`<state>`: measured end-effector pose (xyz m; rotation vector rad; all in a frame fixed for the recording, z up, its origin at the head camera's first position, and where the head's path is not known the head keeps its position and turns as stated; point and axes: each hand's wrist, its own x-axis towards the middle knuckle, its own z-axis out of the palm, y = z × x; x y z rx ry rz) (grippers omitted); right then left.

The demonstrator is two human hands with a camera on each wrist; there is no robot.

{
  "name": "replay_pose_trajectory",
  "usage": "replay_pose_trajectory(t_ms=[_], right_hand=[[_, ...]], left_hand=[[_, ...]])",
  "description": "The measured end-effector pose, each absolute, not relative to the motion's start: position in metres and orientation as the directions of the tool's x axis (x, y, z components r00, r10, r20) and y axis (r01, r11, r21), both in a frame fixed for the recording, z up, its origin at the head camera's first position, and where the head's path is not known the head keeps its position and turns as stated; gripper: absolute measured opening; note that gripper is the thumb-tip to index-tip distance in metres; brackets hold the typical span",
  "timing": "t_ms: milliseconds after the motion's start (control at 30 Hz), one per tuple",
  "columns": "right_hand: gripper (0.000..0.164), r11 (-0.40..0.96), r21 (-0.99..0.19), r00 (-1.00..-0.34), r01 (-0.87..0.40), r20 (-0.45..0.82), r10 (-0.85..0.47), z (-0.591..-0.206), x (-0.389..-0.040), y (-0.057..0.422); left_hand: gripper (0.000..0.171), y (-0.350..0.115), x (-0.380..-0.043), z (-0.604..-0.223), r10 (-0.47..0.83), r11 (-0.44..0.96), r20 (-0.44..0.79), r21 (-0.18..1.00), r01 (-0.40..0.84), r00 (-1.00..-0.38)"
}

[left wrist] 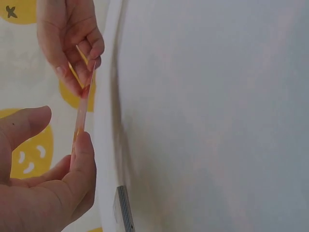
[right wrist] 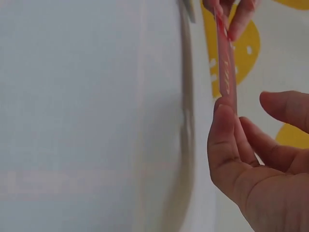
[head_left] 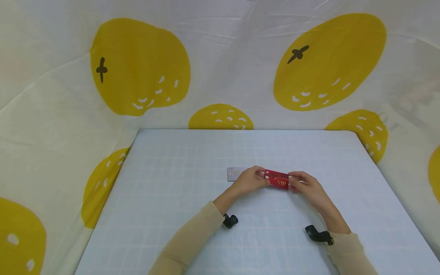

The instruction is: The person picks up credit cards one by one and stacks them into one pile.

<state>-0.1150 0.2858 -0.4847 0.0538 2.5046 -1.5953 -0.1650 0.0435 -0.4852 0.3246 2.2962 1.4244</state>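
Observation:
A red card [head_left: 277, 180] with gold "VIP" lettering spans the gap between my two hands, raised over the table and slightly tilted. My left hand [head_left: 248, 179] pinches its left end, and my right hand [head_left: 309, 190] grips its right end. Seen nearly edge-on in the left wrist view, the card [left wrist: 82, 116] runs between both sets of fingertips. The right wrist view shows the card's lettered side [right wrist: 227, 67]. A pale grey card-like piece [head_left: 233, 174] lies on the table just beyond my left hand, which covers its right part.
A pale checked cloth covers the table [head_left: 165, 168]. Behind and beside it hangs a white sheet [head_left: 227, 57] printed with yellow fruit. Small black cameras [head_left: 230, 221] sit at both wrists, by the beige sleeves [head_left: 192, 233].

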Motion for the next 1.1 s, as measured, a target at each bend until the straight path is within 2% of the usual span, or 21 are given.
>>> replay_pose_trajectory(t_ms=[333, 567, 1100], right_hand=[[0.049, 0.405, -0.910, -0.982, 0.087, -0.146, -0.118, -0.487, -0.134, 0.265], [0.046, 0.378, -0.925, -0.979, 0.044, -0.114, -0.167, -0.483, -0.147, 0.244], [0.042, 0.323, -0.946, -0.960, -0.023, -0.069, -0.272, -0.476, -0.168, 0.200]], left_hand=[[0.051, 0.014, -0.169, -0.477, 0.373, 0.423, -0.186, 0.906, -0.012, -0.909], [0.051, -0.008, -0.174, -0.475, 0.313, 0.437, -0.209, 0.898, -0.055, -0.926], [0.039, -0.055, -0.178, -0.479, 0.215, 0.460, -0.155, 0.887, -0.040, -0.964]])
